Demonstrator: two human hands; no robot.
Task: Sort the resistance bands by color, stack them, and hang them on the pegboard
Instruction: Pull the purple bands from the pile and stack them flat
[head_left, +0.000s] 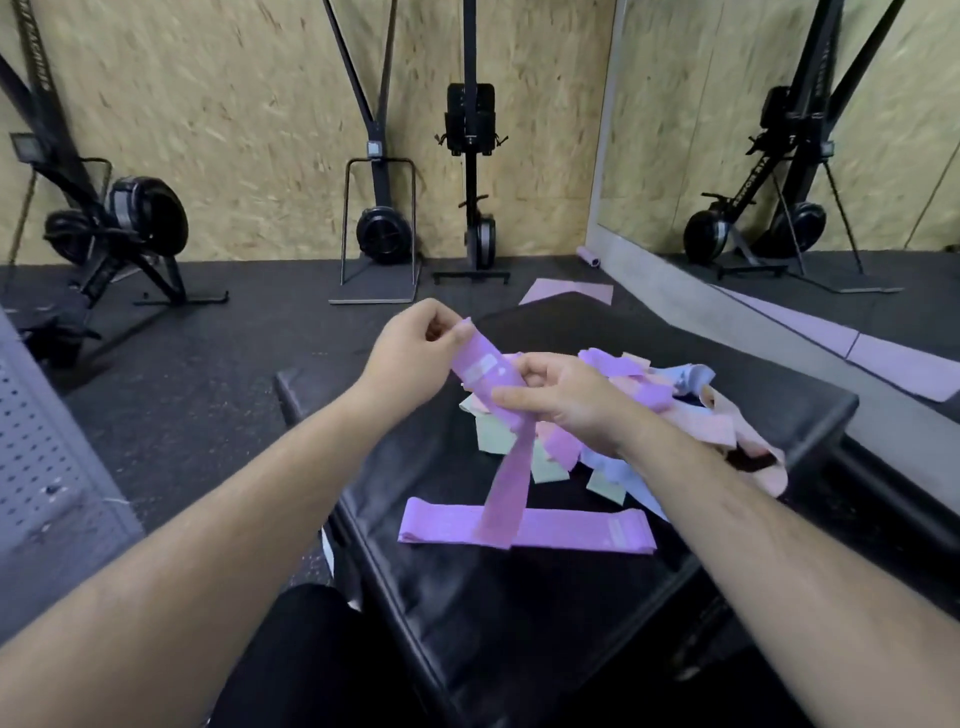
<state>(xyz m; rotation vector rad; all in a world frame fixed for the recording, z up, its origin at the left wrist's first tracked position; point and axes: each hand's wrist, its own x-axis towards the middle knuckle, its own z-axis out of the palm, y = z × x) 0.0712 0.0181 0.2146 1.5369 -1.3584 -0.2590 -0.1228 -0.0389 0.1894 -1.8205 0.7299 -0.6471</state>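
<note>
- Purple band (506, 467) hung above the bench (519, 623), its top end pinched by the left hand (415, 353) and its middle gripped by the right hand (563, 397)
- Purple stack (582, 531) lay flat toward the bench's near edge, crossed by the band's tail
- Mixed pile (691, 421) sat toward the right edge, partly behind the right hand
- Pegboard (31, 457) stood off the left edge

Black exercise machines (384, 228) stand against a tan chipboard wall (234, 119) on a dark speckled rubber floor (208, 379). A large wall mirror (701, 104) fills the right, a flat lilac mat (566, 291) near its foot.
</note>
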